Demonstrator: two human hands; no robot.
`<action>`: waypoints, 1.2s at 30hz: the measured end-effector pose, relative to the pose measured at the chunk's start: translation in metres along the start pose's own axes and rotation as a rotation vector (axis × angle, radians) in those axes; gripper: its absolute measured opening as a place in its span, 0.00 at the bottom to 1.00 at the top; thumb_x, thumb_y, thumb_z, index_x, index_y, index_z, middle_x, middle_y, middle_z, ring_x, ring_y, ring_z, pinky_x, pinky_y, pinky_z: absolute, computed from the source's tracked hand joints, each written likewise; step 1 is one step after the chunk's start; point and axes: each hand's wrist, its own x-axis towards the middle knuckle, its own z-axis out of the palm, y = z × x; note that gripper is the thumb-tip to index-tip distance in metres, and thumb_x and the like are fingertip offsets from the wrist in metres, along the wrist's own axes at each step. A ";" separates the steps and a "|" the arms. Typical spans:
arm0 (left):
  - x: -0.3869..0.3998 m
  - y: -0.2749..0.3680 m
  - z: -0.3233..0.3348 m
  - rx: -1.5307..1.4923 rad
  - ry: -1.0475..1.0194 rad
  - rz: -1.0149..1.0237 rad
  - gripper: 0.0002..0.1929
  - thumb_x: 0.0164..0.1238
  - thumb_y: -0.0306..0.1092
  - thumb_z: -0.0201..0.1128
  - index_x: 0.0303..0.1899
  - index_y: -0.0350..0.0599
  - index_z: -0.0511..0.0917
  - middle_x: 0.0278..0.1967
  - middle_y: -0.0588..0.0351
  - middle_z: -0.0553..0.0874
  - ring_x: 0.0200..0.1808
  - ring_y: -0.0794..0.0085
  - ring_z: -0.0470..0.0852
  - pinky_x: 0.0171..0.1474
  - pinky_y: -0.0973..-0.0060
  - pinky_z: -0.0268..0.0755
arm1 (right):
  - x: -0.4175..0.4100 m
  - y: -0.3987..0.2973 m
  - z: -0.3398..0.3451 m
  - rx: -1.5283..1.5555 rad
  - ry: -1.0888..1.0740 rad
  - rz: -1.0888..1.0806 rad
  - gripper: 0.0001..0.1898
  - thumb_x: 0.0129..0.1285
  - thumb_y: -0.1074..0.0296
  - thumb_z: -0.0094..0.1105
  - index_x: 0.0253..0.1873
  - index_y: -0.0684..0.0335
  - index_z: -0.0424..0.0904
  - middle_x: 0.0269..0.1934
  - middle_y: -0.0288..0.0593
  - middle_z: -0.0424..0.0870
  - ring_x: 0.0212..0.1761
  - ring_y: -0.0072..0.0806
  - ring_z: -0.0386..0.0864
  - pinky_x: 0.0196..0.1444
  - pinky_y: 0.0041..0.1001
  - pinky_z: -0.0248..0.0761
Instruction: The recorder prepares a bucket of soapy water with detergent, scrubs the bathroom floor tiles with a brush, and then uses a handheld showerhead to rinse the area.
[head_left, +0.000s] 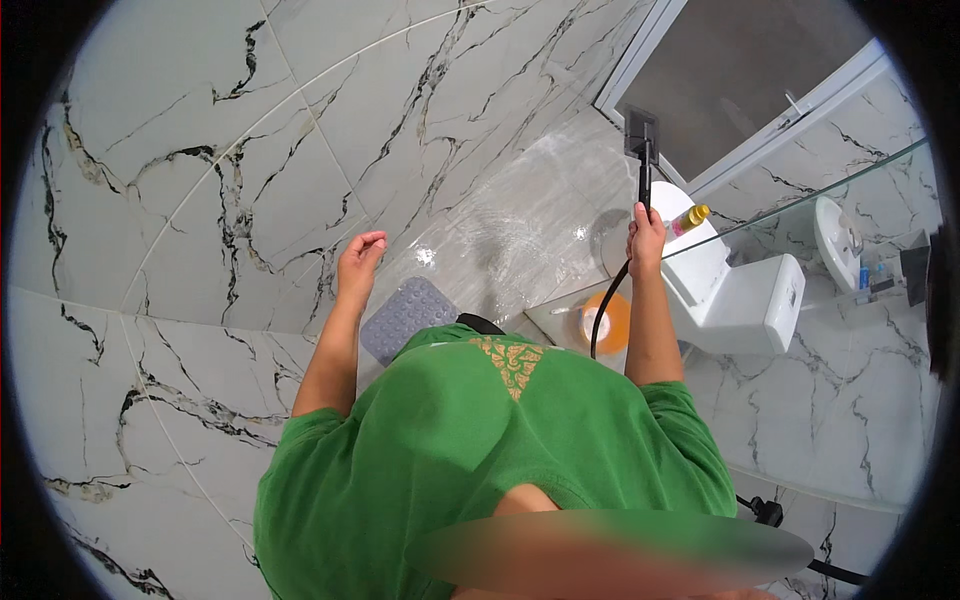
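Note:
My right hand (646, 238) is closed around the handle of a black handheld shower head (641, 133), held out over the floor beside the toilet. A black hose (611, 300) runs down from that hand. My left hand (360, 264) is raised near the marble-patterned wall, fingers curled and holding nothing, thumb near the fingertips. Below it a grey bubbled bath mat (409, 316) lies on the wet grey tile floor (495, 232), which shows whitish streaks. An orange basin (616, 322) stands left of the toilet, partly behind the hose.
A white toilet (712, 289) with a gold-capped bottle (690, 219) on its lid stands at right, partly behind a glass panel (795, 196). Beyond are a wall sink (834, 244) and a doorway with a white frame (750, 157).

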 end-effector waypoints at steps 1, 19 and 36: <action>-0.001 0.000 -0.001 -0.005 -0.003 0.012 0.10 0.60 0.34 0.56 0.42 0.42 0.76 0.40 0.58 0.80 0.44 0.76 0.76 0.47 0.79 0.65 | -0.004 -0.004 0.003 0.015 0.015 0.033 0.10 0.61 0.57 0.52 0.32 0.55 0.67 0.14 0.26 0.61 0.07 0.11 0.53 0.07 0.16 0.44; -0.012 0.002 -0.006 0.017 0.023 0.011 0.09 0.60 0.33 0.57 0.41 0.42 0.76 0.39 0.60 0.79 0.43 0.77 0.76 0.46 0.79 0.64 | -0.019 0.011 0.017 -0.018 -0.089 -0.033 0.11 0.59 0.60 0.57 0.38 0.61 0.73 0.17 0.24 0.62 0.17 0.11 0.57 0.17 0.15 0.47; -0.021 -0.001 -0.008 0.041 0.048 -0.015 0.09 0.60 0.33 0.57 0.41 0.42 0.76 0.39 0.60 0.80 0.42 0.77 0.76 0.46 0.79 0.64 | -0.012 0.039 0.018 -0.041 -0.152 -0.128 0.11 0.60 0.60 0.55 0.33 0.61 0.69 0.16 0.25 0.60 0.14 0.10 0.56 0.14 0.15 0.45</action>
